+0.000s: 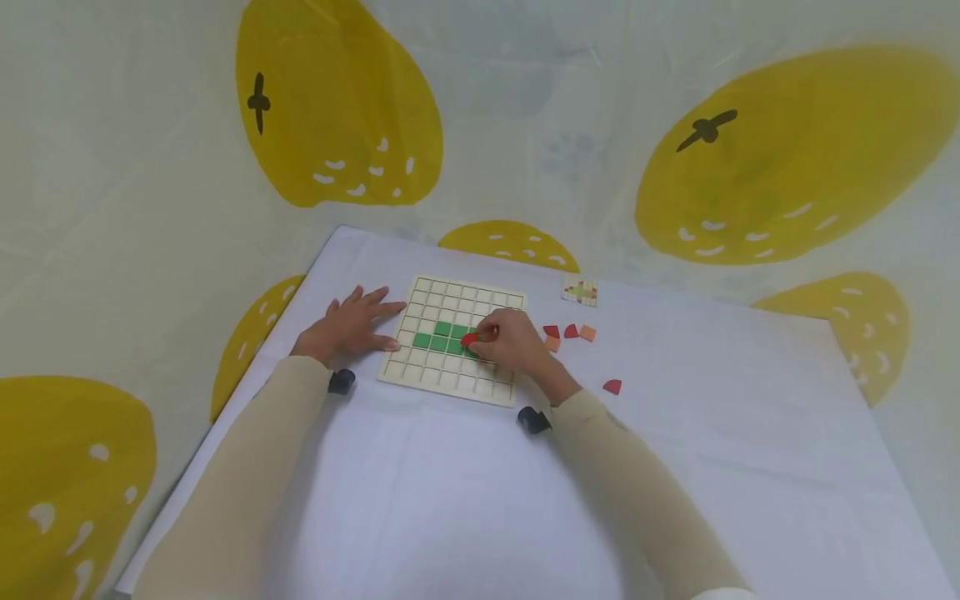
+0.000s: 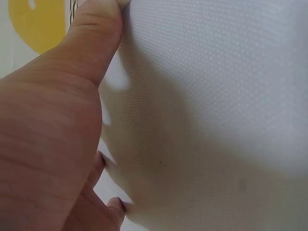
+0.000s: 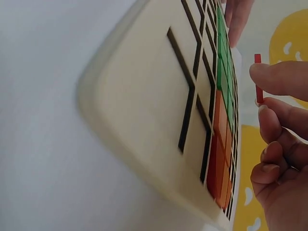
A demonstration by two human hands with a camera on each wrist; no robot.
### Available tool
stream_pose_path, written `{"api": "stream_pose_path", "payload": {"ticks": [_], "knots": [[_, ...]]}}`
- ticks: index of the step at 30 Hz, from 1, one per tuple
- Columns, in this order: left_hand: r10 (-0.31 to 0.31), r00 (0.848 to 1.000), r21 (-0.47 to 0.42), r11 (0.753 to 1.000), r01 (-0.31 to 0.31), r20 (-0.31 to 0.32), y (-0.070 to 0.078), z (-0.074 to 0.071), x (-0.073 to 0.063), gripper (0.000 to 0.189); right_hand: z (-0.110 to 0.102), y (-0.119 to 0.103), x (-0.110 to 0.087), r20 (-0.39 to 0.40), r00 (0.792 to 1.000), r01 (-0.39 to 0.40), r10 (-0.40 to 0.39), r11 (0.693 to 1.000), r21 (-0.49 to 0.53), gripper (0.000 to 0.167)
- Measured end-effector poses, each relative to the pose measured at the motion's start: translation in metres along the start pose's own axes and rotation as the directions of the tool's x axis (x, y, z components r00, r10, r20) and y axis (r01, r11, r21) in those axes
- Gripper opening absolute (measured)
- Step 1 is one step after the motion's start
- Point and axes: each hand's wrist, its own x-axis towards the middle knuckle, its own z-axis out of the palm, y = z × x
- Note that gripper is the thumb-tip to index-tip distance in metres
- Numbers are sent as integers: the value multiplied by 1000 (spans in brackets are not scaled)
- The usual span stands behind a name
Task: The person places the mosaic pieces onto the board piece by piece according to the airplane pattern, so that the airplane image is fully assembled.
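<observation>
A pale square board (image 1: 450, 391) with a grid of square cells lies on the white table. Green square tiles (image 1: 438, 342) fill several cells near its middle. My right hand (image 1: 516, 342) is over the board's right half and pinches a thin red quarter-circle tile (image 3: 258, 58) between thumb and fingertip, held edge-on above the board in the right wrist view. That view also shows orange tiles (image 3: 222, 113) and a red tile (image 3: 214, 168) set in the grid. At the board's left edge, my left hand (image 1: 348, 325) rests with fingers spread, thumb and index fingertips at the rim.
Right of the board lie loose red quarter-circle tiles (image 1: 572, 331) and orange square tiles (image 1: 588, 333). A single red tile (image 1: 612, 387) sits closer to me. Behind them is a small pattern card (image 1: 581, 290). A fruit-printed sheet (image 1: 510, 125) hangs behind the table.
</observation>
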Motion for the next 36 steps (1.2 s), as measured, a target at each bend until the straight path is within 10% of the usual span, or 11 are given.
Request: {"api": "stream_pose_path", "payload": {"ticks": [36], "knots": [[27, 998, 132, 991, -19, -55, 9, -2, -16, 84, 46, -35, 46, -18, 1000, 23, -23, 1000, -5, 23]]}}
